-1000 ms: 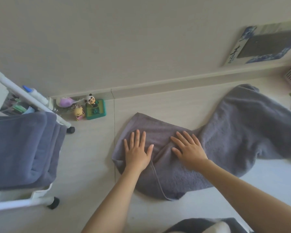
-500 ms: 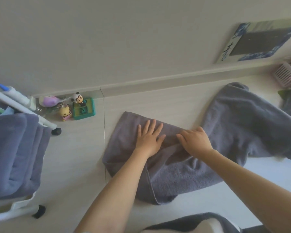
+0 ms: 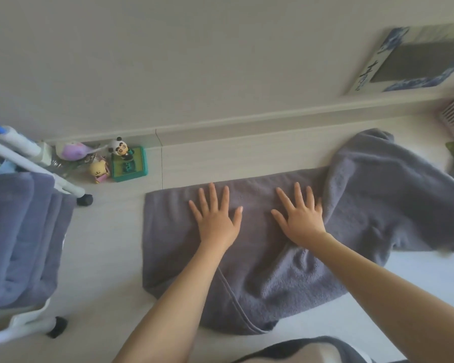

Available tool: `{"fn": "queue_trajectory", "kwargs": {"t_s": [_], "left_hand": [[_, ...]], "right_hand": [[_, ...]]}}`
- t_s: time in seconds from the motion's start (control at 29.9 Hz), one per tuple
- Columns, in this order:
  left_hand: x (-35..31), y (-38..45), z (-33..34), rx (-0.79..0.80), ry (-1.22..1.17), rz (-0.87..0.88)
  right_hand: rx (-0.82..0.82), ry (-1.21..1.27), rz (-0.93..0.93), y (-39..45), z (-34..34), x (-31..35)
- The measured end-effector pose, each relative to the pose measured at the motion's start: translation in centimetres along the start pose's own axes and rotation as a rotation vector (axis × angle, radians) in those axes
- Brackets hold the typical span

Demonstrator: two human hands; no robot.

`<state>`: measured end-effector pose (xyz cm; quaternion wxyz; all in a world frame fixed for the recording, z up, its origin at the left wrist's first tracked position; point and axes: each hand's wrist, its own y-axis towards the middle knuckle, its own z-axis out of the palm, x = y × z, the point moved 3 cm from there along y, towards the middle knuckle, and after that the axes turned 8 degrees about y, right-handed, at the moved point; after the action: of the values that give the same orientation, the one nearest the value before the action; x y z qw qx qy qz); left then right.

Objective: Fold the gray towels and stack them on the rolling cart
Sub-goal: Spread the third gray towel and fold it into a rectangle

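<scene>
Pressing flat with fingers spread wide, the left hand (image 3: 215, 221) and right hand (image 3: 300, 218) rest side by side on the gray towel (image 3: 273, 271), right of the rolling cart (image 3: 37, 314).

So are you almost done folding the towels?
Partway. Folded gray towels already sit on the rolling cart. Left hand and right hand press flat on the floor towel, whose right end is bunched. It needs folding and stacking.
</scene>
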<state>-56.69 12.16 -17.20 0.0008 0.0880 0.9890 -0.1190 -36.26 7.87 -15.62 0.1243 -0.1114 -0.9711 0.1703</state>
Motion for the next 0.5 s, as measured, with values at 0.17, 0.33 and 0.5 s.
{"fn": "queue_trajectory", "kwargs": {"t_s": [0.17, 0.33, 0.5], "left_hand": [[1.4, 1.4, -0.1, -0.008, 0.037, -0.009], [1.8, 3.5, -0.5, -0.025, 0.047, -0.009], [2.5, 4.3, -0.6, -0.062, 0.076, 0.008]], "right_hand": [[0.056, -0.014, 0.054, 2.6, -0.9, -1.0], [0.029, 0.003, 0.088, 5.3, -1.7, -1.0], [0.003, -0.039, 0.079, 6.6, -1.7, -0.5]]}}
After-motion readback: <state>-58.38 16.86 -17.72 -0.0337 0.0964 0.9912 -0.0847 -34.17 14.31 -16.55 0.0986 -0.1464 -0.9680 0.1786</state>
